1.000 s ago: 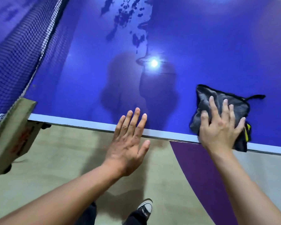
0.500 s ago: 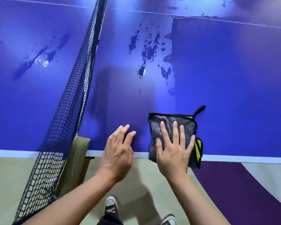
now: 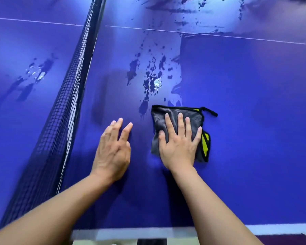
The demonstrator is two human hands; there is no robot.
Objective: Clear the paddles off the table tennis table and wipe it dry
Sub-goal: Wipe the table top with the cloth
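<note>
Both hands lie flat, fingers straight: right hand (image 3: 179, 145) pressing the cloth (image 3: 177, 119), left hand (image 3: 113, 149) on the table (image 3: 254, 121).

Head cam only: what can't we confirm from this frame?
Head view:
Under cloth and right hand: table covered, wetness unknown.
Far table end: cut by top edge, paddles unseen.
Whether left hand touches table or hovers: unclear.
Lower left of net: blurred.

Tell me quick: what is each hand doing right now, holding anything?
Left hand: open, fingers spread, holding nothing.
Right hand: open, flat fingers pressing the grey cloth onto the table.
</note>
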